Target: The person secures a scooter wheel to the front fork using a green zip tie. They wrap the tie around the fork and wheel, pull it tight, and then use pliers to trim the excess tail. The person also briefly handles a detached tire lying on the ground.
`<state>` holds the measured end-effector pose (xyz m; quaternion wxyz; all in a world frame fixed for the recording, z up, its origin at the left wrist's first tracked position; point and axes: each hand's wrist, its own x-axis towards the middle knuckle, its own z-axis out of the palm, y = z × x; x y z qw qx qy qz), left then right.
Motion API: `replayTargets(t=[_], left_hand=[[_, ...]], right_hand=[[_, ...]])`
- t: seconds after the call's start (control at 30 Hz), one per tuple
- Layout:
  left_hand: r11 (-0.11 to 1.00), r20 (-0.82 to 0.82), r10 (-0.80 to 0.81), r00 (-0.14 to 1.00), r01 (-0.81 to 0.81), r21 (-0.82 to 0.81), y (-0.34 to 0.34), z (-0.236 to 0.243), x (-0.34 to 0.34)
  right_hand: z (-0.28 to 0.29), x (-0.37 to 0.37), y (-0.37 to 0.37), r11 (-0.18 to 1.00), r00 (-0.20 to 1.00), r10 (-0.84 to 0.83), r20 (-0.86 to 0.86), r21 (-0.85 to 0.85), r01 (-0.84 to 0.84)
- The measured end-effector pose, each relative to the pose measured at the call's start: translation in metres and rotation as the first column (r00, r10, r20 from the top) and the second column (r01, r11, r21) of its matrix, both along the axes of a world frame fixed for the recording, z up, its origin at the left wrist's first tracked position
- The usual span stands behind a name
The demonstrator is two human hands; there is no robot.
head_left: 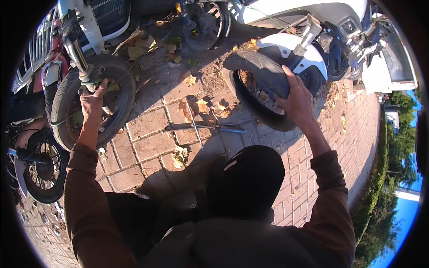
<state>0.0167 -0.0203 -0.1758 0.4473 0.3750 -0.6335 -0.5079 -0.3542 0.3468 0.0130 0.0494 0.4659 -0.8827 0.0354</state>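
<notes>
At the left, a front wheel (pixel 125 85) with a black tyre stands beside a metal fork leg (pixel 76 49). My left hand (pixel 92 100) is closed around the lower end of that fork leg, close to the wheel's hub. Over on the right, my right hand (pixel 297 96) grips the upper edge of a loose black tyre (pixel 257 64), thumb and fingers on either side of its tread. The tyre is tilted on the paving, and its hollow inside shows. Between my hands lie a blue-handled tool (pixel 232 130) and a thin metal rod (pixel 195 123) crossing it.
Behind the loose tyre is a motorbike wheel with a white mudguard (pixel 292 49). More parked motorbikes line the far side, and a spoked wheel (pixel 44 167) stands at the left. Dry leaves (pixel 180 156) lie on the brick paving (pixel 154 149). A hedge (pixel 377 174) runs along the right.
</notes>
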Motion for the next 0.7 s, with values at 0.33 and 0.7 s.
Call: replayTargets(t=[0.33, 0.7], left_hand=[[0.998, 0.144, 0.058, 0.988, -0.059, 0.000, 0.000, 0.003, -0.001], [0.933, 0.400, 0.110, 0.910, 0.044, -0.356, -0.010, -0.001, 0.008]], right_hand=[[-0.020, -0.055, 0.036, 0.972, 0.997, 0.021, -0.075, 0.234, -0.002], [0.008, -0.081, 0.062, 1.000, 0.995, -0.003, 0.101, 0.022, 0.001]])
